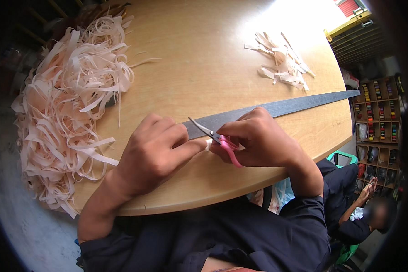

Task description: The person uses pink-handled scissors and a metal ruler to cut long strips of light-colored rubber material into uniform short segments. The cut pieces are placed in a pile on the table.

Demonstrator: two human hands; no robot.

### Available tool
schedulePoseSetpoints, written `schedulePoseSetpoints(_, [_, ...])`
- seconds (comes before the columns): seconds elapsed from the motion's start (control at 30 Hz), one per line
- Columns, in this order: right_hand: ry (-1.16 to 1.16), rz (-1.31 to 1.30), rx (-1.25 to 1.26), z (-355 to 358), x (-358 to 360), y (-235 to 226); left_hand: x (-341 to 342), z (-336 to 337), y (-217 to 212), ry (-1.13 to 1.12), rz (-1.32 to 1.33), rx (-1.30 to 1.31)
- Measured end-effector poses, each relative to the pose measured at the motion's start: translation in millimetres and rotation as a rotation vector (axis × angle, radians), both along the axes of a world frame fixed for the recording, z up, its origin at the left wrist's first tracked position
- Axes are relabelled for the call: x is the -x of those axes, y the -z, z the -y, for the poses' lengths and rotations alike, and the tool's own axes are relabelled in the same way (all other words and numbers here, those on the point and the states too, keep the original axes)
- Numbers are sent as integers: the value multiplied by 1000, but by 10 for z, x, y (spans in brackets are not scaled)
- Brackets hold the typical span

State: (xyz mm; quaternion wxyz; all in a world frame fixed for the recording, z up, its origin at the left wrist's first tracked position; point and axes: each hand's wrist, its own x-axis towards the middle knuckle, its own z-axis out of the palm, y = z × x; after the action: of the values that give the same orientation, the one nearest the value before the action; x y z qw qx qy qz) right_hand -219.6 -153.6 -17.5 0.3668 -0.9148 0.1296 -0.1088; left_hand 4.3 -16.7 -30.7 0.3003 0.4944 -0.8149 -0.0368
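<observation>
Gripped: pink-handled scissors (222, 143) in right hand (258, 138), blades parted; left hand (156, 152) pinches a pale strip (208, 144) at the blades.
Round wooden table (204, 72); large strip heap (72, 109) left; long steel ruler (281, 108); small strip pile (283, 63); shelves (378, 109) beyond.

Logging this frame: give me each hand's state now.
Left hand: closed, pinching a small pale strip piece.
Right hand: closed on pink-handled metal scissors, blades open.

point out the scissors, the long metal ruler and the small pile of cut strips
scissors (228, 148): head view, on the pink handle in the right hand
long metal ruler (303, 103): head view, on its bare grey middle stretch
small pile of cut strips (282, 63): head view, on the middle of the heap
</observation>
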Motion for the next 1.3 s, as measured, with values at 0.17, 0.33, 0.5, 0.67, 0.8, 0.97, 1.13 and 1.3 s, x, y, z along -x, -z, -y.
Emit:
schedulePoseSetpoints(0.17, [91, -23, -252, -16, -19, -113, -36, -15, -49, -47, -75, 70])
schedulePoseSetpoints(0.33, [9, -55, -581, 2, 10, -199, -50, -15, -84, 22, -110, 133])
schedulePoseSetpoints(0.5, [99, 131, -443, 50, 91, -107, 46, -14, -56, -73, -183, 153])
schedulePoseSetpoints(0.67, [908, 125, 216, 494, 271, -71, 23, 4, -45, -88, -216, 78])
schedulePoseSetpoints(0.8, [1195, -25, 318, 788, 484, -138, 23, 6, -41, -58, -182, 54])
schedulePoseSetpoints(0.97, [1141, 175, 48, 725, 473, -192, 62, -5, -37, -48, -224, -37])
schedulePoseSetpoints(1.13, [555, 271, -227, 112, 93, -42, 160, -16, -60, -8, -508, -202])
schedulePoseSetpoints(1.3, [210, 236, -127, -335, -153, 33, 304, -41, -87, -16, -827, -478])
